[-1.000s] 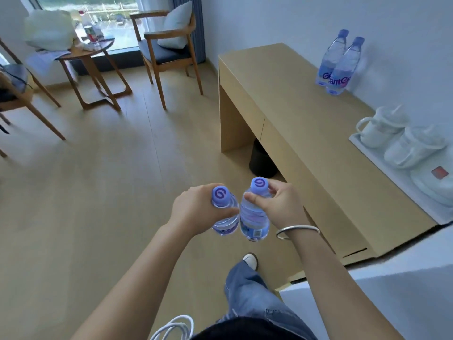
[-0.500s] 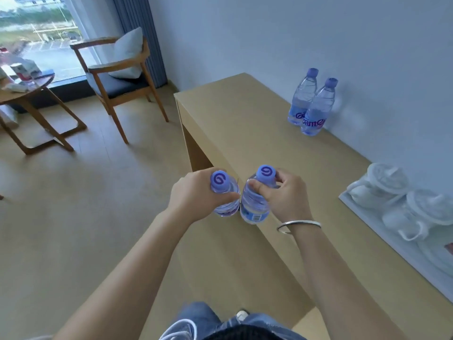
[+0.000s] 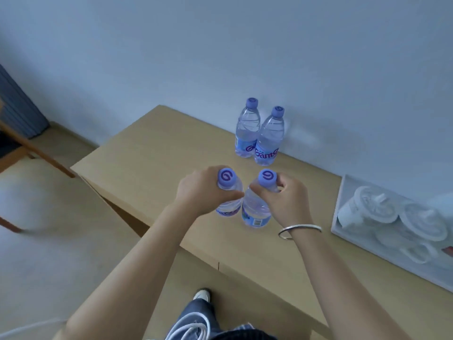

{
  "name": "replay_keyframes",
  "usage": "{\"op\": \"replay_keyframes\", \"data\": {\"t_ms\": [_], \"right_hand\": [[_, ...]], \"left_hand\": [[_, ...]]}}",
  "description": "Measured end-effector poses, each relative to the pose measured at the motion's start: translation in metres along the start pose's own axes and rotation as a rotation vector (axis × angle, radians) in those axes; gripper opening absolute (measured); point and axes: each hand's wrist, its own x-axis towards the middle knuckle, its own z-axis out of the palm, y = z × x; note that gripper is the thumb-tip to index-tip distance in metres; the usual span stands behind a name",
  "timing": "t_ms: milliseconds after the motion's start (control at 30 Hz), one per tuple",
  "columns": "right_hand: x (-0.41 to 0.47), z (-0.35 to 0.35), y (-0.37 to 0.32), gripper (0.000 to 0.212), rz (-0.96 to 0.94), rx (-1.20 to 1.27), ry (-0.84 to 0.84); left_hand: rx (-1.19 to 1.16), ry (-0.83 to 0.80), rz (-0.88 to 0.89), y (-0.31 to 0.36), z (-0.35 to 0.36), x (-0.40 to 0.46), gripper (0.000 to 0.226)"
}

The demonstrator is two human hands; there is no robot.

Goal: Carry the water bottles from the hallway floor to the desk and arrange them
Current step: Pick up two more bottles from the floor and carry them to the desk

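My left hand (image 3: 201,191) grips the neck of a clear water bottle with a purple cap (image 3: 228,192). Just to its right, my right hand (image 3: 285,197) grips the neck of a second such bottle (image 3: 256,207). Both bottles hang upright, side by side and nearly touching, above the light wooden desk (image 3: 152,153). I cannot tell whether their bases touch the desktop. Two more purple-capped bottles (image 3: 247,128) (image 3: 269,138) stand together on the desk by the wall, just behind the held pair.
A white tray (image 3: 343,212) with white lidded cups sits on the desk at the right, close to my right wrist. A wooden chair leg (image 3: 36,153) and a dark curtain (image 3: 17,106) are at the left over pale floor. The wall runs right behind the desk.
I have stepped closer and turned toward the desk. Both hands with their bottles now hang over the desktop, nearer the two standing bottles. The chairs and window have slid out of view.
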Motion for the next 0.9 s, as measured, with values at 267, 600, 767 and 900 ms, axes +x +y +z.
{"op": "replay_keyframes", "data": {"t_ms": [267,600,767,900], "right_hand": [[0.061,0.033,-0.016,0.031,0.099,-0.033,0.18],[0.116,0.047,-0.012,0.02,0.186,-0.014,0.283],[0.127,0.045,-0.008,0.025,0.2,0.0,0.31],[0.13,0.039,-0.004,0.022,0.216,0.03,0.258]], "left_hand": [[0.11,-0.196,0.147,-0.006,-0.018,0.111,0.03],[0.073,-0.281,0.199,-0.003,-0.006,0.19,0.041],[0.034,-0.269,0.167,0.002,0.0,0.203,0.043],[0.071,-0.274,0.155,0.007,0.0,0.209,0.038]]}}
